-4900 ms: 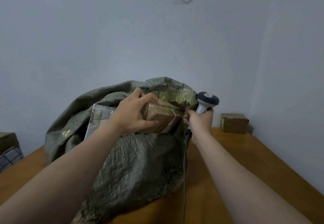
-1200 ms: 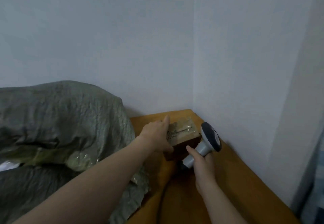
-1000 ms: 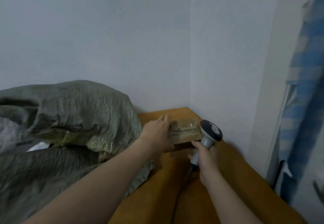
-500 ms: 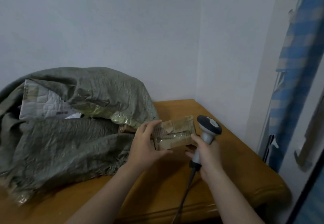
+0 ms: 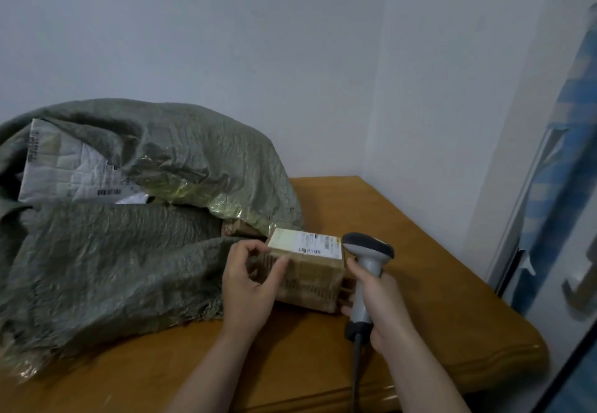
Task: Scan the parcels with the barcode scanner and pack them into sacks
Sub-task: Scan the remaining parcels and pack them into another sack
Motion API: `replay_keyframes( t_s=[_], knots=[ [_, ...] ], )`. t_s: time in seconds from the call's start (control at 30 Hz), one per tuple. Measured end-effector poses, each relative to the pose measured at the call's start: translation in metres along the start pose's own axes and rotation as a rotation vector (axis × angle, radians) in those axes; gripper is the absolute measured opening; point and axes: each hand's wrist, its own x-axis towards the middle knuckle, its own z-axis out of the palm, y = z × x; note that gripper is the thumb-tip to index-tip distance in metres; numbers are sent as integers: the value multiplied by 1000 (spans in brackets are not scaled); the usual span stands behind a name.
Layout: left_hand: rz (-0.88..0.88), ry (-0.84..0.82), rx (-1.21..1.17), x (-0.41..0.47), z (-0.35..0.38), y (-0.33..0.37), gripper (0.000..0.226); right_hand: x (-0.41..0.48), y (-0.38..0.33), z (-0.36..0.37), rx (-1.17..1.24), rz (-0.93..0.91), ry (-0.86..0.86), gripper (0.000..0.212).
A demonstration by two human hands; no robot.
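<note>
near the front edge of the wooden table (image 5: 436, 299), the right hand (image 5: 384, 302) has its fingers curled round the grey handle of the barcode scanner (image 5: 368, 248), holding it upright. the scanner's dark head sits just beside the parcel's upper right corner, and its cable (image 5: 356, 377) hangs down over the front edge. the left hand (image 5: 248, 283) grips the left end of the parcel (image 5: 313, 280), thumb on the near face and fingers curled over the top edge. this brown, taped cardboard box sits between the two hands over the right half of the table, its white label (image 5: 307, 244) with barcodes facing up. whether it rests on the wood or is lifted, i cannot tell. just behind and to the left lies the green woven sack (image 5: 129, 251), slumped across the table's left part with its mouth open toward the parcel. a white parcel (image 5: 64, 167) shows inside it at far left. a blue checked curtain (image 5: 568, 141) hangs past the right edge.
</note>
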Motion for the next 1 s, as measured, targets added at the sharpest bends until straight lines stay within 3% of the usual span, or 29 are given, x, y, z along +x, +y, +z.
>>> replay_keyframes(
  t_s=[0.17,0.3,0.37,0.47,0.7,0.87,1.0],
  knots=[
    [-158,15,-49,-3,-1,5,24,-4,-2,2,1,-7,-24,9],
    [-431,-102,-3,-6,0,-5,64,-9,-3,7,-27,-23,-34,11],
    [-492,-143,-20,-6,0,-3,63,-13,-2,7,-37,-28,-43,11],
    [-443,-169,-129,-4,0,8,33,-19,-2,7,-60,-52,-55,11],
    [-375,-242,-306,-6,-6,11,48,-21,-4,9,-81,-75,-3,20],
    [-281,-203,-325,-8,-10,11,81,-28,-7,7,-39,-99,-15,20],
    [-319,-188,-401,-5,-9,11,59,-32,-11,4,10,-109,-21,16]
  ],
)
